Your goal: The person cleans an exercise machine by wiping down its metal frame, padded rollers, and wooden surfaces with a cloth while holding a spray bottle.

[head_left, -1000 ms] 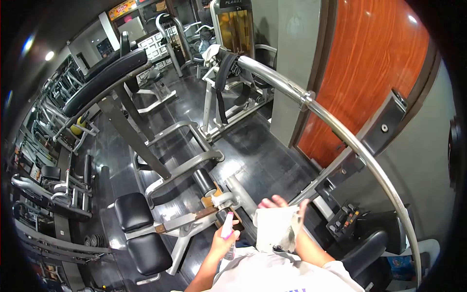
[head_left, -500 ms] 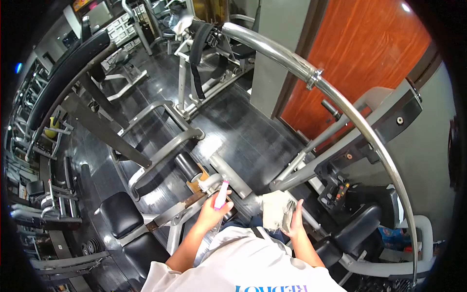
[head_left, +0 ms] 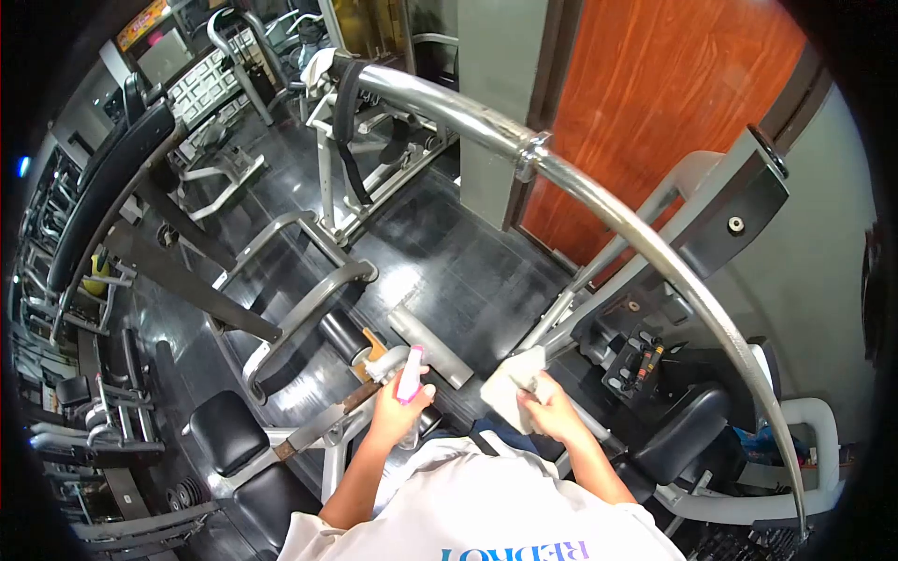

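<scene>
My left hand is closed around a spray bottle with a pink and white head; its clear lower part shows below the fingers. In my right hand is a folded off-white cloth, gripped at its right side with the thumb across it. Both hands are in front of my body, apart from each other. Just beyond the left hand is a machine's metal arm with a black roller pad. A thick chrome bar curves above and to the right of the cloth.
Black padded seats stand at lower left, another black pad at lower right. A grey frame sits on the dark floor ahead. Beyond are a wooden door and a grey pillar. More gym machines line the left.
The cloth now looks flatter, and my right hand has turned from palm beside it to gripping it. My left hand and the bottle shifted slightly left. The camera view has shifted a little.
</scene>
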